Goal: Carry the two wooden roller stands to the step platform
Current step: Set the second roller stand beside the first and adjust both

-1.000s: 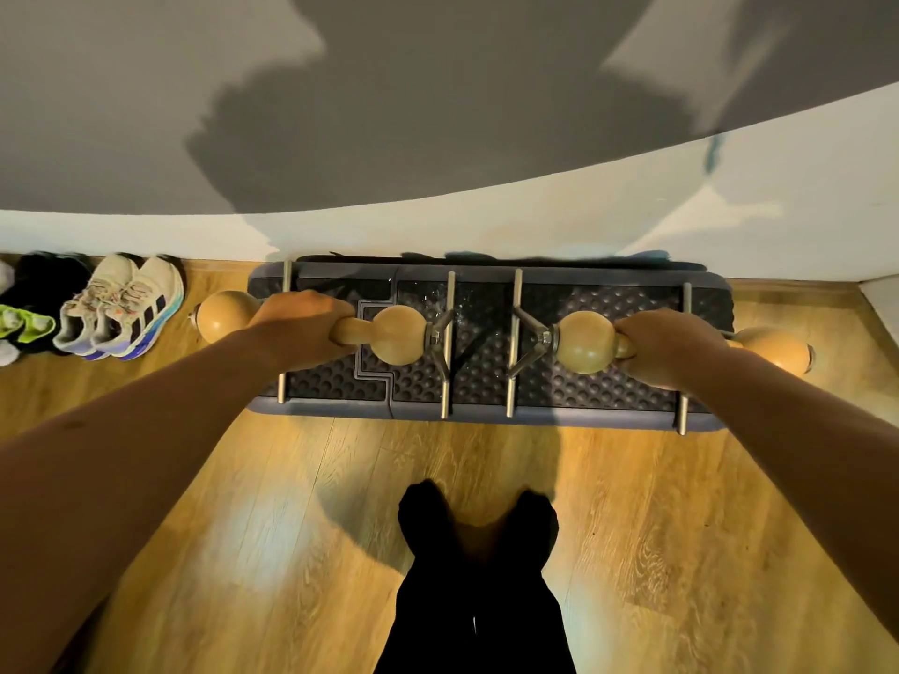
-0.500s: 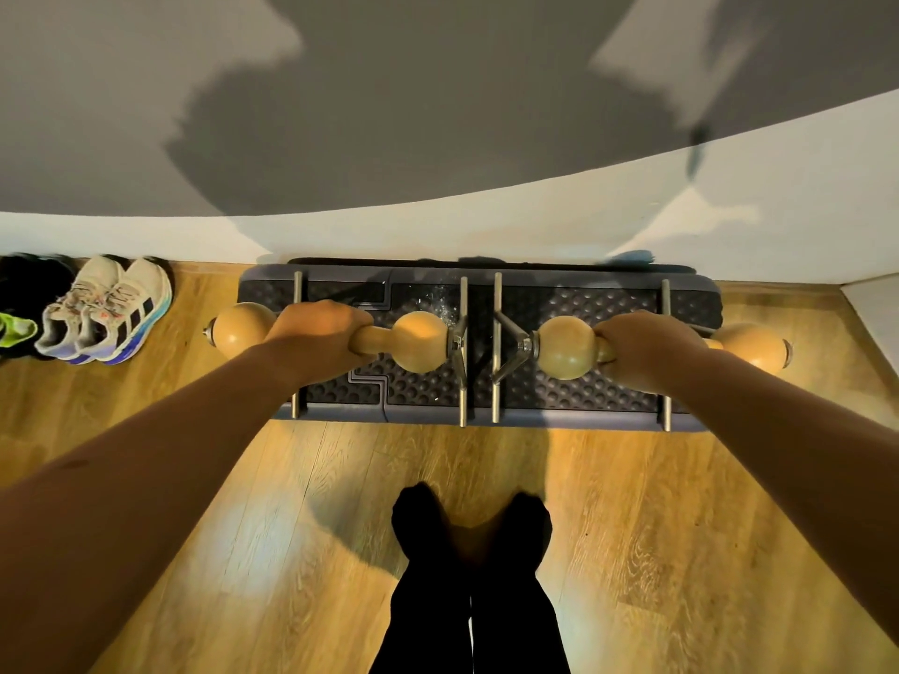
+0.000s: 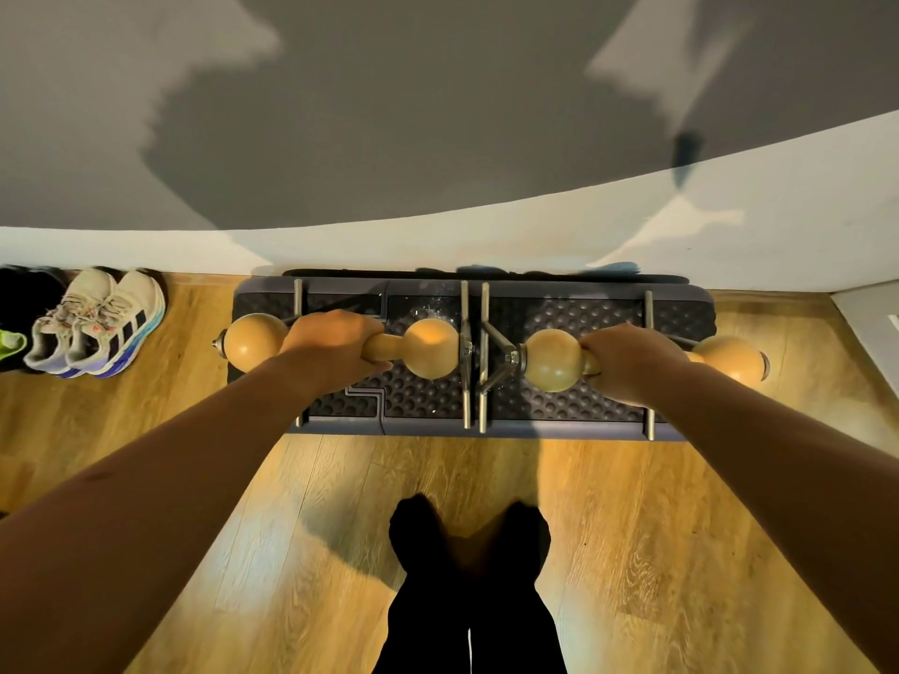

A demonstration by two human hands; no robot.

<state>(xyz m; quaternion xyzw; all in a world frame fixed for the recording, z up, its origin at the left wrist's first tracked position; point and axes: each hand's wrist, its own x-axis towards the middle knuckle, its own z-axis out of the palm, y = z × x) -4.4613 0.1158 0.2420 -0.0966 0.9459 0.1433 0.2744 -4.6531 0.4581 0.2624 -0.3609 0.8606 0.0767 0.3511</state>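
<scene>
Two wooden roller stands with bulbous ends and metal frames lie end to end over the dark studded step platform [image 3: 559,308] by the wall. My left hand [image 3: 335,345] grips the narrow middle of the left roller stand [image 3: 430,347]. My right hand [image 3: 630,360] grips the middle of the right roller stand [image 3: 552,360]. The metal base rods cross the platform front to back. The two inner rods sit close together near the platform's centre. I cannot tell whether the frames rest on the platform or hover just above it.
Sneakers [image 3: 92,323] stand in a row on the wooden floor at the left by the wall. My feet in black [image 3: 469,532] stand just in front of the platform. A white baseboard runs behind the platform; a white corner edge [image 3: 871,328] sits at the right.
Both stands have moved inward toward each other, closing the gap between their inner metal rods. They now sit more squarely over the platform.
</scene>
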